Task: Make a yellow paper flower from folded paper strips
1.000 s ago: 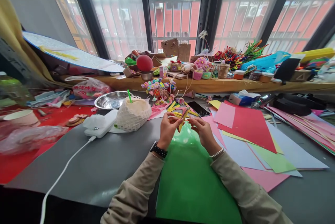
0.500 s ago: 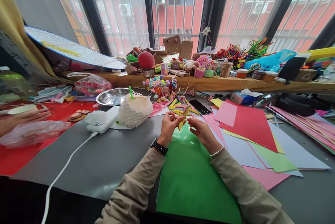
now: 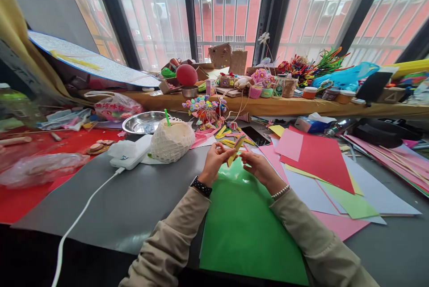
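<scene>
Nearest, a glossy green sheet (image 3: 251,229) lies on the grey tabletop (image 3: 150,206), below the left hand (image 3: 215,162) and the right hand (image 3: 261,170), its far end reaching under them. The left hand is closed on a folded paper piece (image 3: 231,160), pinching it between thumb and fingers above that far end. The piece is narrow and flat-sided, its face bright yellow, with a darker, pinkish tint toward the top edge; it leans, upper end tipped right, and its finer folds are too small to make out. The right hand is just beside it, fingertips drawn together; whether they grip anything I cannot tell. Right of the hands, overlapping coloured sheets (image 3: 325,162) spread in red, pink, white, yellow and pale green. To their left sits a white-netted round thing (image 3: 172,142) with a green straw (image 3: 166,117). Just beyond the hands are yellow strips (image 3: 221,132) and a black phone (image 3: 255,136); farther, small pastel flowers (image 3: 203,110), then a ledge (image 3: 268,107) bearing a red ball (image 3: 187,74), and barred windows (image 3: 228,10) behind
</scene>
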`<state>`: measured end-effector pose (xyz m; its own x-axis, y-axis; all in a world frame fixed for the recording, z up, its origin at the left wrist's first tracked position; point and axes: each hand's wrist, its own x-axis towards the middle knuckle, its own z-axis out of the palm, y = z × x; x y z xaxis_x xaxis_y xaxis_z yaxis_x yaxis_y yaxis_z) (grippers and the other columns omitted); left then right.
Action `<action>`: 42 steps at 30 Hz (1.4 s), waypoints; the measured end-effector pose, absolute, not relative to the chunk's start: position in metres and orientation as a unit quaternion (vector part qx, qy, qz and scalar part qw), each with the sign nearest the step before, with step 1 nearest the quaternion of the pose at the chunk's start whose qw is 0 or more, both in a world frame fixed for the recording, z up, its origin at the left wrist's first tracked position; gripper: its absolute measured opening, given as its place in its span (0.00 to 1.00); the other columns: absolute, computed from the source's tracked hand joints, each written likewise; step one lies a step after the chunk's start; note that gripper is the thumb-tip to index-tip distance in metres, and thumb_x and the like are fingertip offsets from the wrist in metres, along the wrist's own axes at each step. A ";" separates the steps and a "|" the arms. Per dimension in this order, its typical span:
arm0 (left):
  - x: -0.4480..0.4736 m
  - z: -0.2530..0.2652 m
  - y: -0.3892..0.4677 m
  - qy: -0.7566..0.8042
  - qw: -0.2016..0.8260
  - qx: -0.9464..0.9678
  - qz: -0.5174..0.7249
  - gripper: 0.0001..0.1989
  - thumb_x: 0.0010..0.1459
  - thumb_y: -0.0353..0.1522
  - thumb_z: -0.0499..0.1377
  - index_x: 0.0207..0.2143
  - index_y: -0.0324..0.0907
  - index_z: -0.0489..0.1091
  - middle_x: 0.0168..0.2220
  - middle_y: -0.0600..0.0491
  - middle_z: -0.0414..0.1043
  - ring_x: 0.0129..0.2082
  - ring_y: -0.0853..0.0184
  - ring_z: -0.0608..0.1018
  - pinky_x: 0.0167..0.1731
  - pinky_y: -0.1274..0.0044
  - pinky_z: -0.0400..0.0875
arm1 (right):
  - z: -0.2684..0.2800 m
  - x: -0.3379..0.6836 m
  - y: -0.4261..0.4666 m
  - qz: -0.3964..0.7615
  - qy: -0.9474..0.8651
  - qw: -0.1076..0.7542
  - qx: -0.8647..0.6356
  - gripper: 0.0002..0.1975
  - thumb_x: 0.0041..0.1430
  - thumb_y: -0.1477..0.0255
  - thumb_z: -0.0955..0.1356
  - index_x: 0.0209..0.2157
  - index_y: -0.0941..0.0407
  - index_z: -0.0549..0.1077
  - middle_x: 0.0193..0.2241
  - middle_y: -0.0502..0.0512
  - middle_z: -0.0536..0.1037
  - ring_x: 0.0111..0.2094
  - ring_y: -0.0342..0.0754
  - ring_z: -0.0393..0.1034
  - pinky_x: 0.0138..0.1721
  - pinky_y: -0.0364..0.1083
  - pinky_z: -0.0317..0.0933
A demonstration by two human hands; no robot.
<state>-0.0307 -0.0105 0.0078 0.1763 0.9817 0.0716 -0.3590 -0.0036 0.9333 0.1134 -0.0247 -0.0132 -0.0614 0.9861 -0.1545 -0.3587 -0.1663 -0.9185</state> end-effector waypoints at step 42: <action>-0.031 0.001 -0.020 0.184 0.848 0.398 0.296 0.19 0.33 0.36 0.67 0.26 0.38 0.64 0.19 0.57 0.63 0.16 0.80 0.66 0.16 0.86 0.61 | 0.006 0.113 -0.038 0.625 -0.547 0.484 -0.275 0.14 0.38 0.66 0.71 0.29 0.56 0.71 0.27 0.50 0.72 0.31 0.44 0.67 0.35 0.46 0.60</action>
